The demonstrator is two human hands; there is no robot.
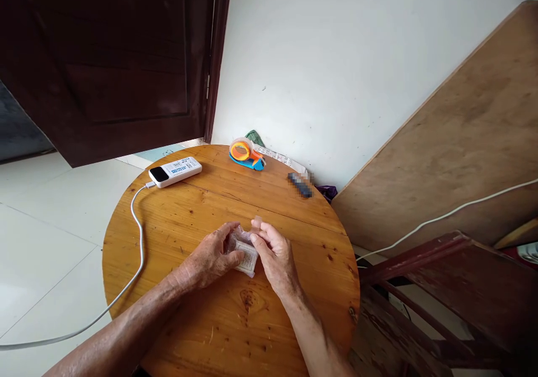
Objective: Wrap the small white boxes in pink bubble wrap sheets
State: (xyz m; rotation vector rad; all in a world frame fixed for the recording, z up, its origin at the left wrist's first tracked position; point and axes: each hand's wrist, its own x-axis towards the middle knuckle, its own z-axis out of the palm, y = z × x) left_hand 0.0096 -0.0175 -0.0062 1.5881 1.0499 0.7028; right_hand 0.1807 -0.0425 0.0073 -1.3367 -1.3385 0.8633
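A small pale rectangular block in clear plastic wrap point(247, 256) is at the near middle of the round wooden table point(185, 220). My left hand point(216, 258) grips it from the left, thumb lying across its top face. At its upper right, my right hand point(273, 252) pinches a short strip of clear tape point(258, 220) between thumb and fingers. The strip's end sticks up past the fingertips. Part of the wrap is bunched between both hands, and my left fingers hide the block's far left side.
A tape dispenser point(246, 154) with an orange core and blue base stands at the table's far edge. A white power bank point(175, 172) with a cable point(140, 237) lies at the left. A blurred dark object point(300, 185) is at the right, near a wooden board point(454, 119).
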